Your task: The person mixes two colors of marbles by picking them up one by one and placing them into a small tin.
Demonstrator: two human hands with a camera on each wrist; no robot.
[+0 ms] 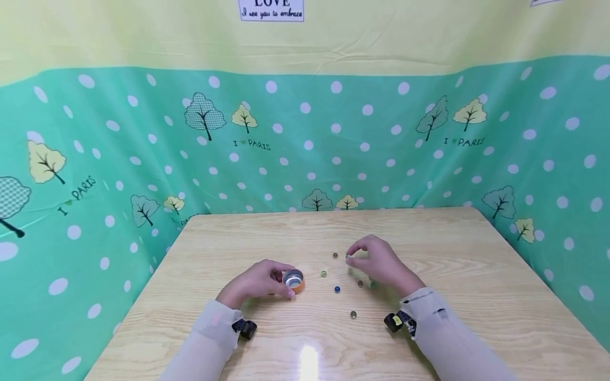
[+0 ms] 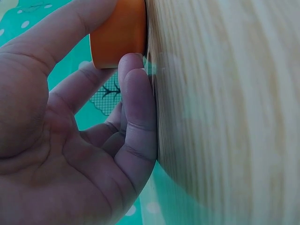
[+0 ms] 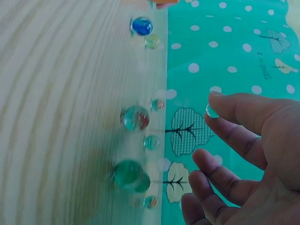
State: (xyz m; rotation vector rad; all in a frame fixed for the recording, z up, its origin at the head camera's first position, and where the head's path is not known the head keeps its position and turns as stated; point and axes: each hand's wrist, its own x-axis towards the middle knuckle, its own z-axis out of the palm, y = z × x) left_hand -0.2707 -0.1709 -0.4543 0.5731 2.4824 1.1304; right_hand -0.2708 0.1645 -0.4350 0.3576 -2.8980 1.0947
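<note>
My left hand (image 1: 257, 280) holds a small round orange cup (image 1: 299, 289) with a silvery inside, thumb and fingers on either side of it. The cup's orange wall (image 2: 119, 40) shows between thumb and forefinger in the left wrist view, low beside the wooden tabletop. My right hand (image 1: 378, 262) pinches a clear glass marble (image 3: 212, 111) between thumb and forefinger, lifted off the table. Its other fingers are loosely bent. Near the hands lie a blue marble (image 1: 337, 289), a yellow-green marble (image 1: 324, 274) and a brownish marble (image 1: 335, 255).
Under my right wrist lie a reddish-clear marble (image 1: 360, 283) and green marbles (image 3: 127, 174). A dark clear marble (image 1: 353, 315) sits closer to me. The wooden table (image 1: 219, 233) is bordered at the back and sides by a green dotted curtain (image 1: 310, 143).
</note>
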